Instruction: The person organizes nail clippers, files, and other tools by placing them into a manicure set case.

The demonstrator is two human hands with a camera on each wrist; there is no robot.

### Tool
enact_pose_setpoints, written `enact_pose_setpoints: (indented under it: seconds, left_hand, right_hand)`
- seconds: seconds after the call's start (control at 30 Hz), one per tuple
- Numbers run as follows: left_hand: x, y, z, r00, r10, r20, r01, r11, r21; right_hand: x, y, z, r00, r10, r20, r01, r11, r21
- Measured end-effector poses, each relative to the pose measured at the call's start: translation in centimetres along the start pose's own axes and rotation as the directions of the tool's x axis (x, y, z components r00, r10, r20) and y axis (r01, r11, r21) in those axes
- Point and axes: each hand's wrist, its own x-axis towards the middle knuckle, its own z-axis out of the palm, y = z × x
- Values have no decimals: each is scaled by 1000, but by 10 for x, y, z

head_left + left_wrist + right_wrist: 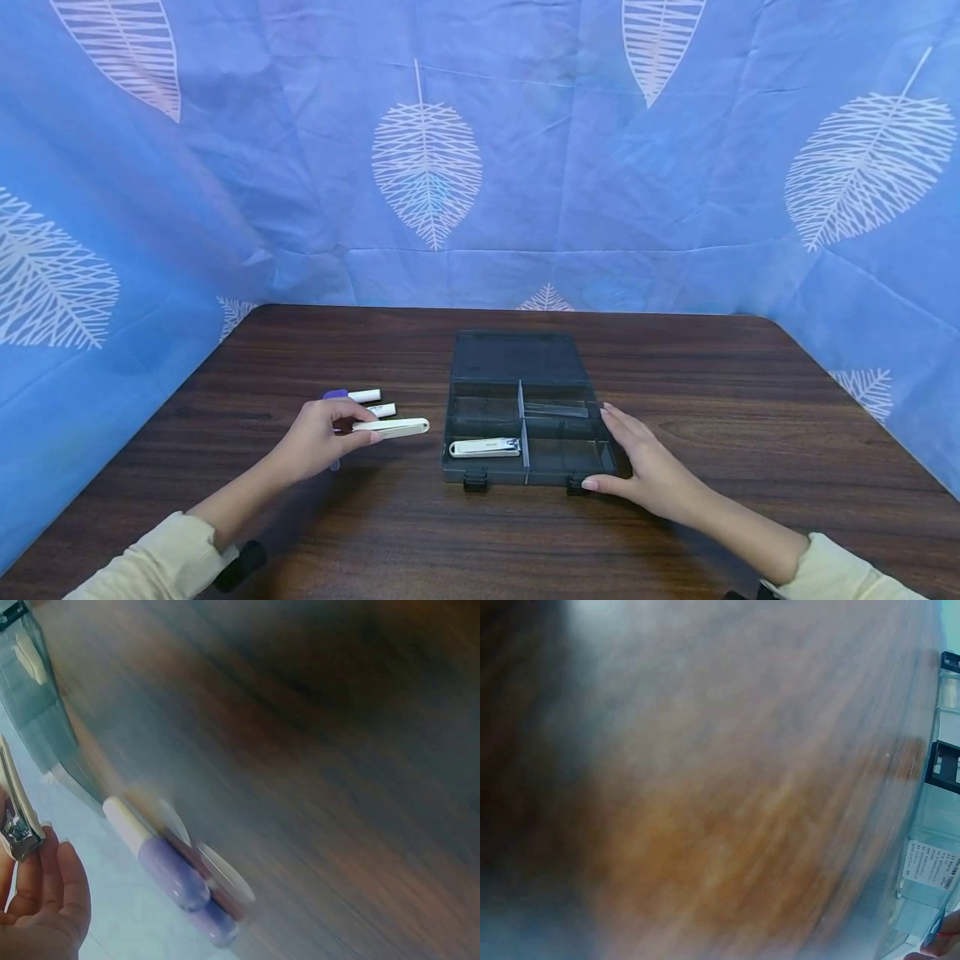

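One cream nail clipper [405,428] pinched in left hand [321,435], above tabletop [727,408], left of divided box [564,455]; second clipper [483,448] lies inside, front left. Two purple-and-white tubes [365,396] beyond left hand, one partly blocked by it. Right hand [651,473] spread against box's right front corner. Two front latches [475,480].

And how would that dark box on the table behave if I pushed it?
The dark box would probably slide rather than tip, since it lies low and flat. It looks like thin, see-through plastic, so it's likely light and fairly stiff.
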Motion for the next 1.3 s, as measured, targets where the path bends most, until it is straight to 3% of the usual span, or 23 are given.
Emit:
enact_pose_setpoints:
  seconds: [0.37,0.87,1.17,1.3]
  left_hand:
    - [7,12,19,1000,21,14,-21,1000,-17]
    - [33,48,54,983,155,102,-143,983,-114]
    - [39,54,69,968,219,119,-213,975,-65]
    - [40,53,74,956,242,167,-243,970,-11]
  right_hand:
    - [0,0,1,1000,6,1,-6,1000,4]
    - [0,1,-1,1000,20,4,-20,1000,3]
    - [0,1,1,1000,13,2,-13,1000,2]
    - [1,0,1,1000,7,-3,-7,1000,-12]
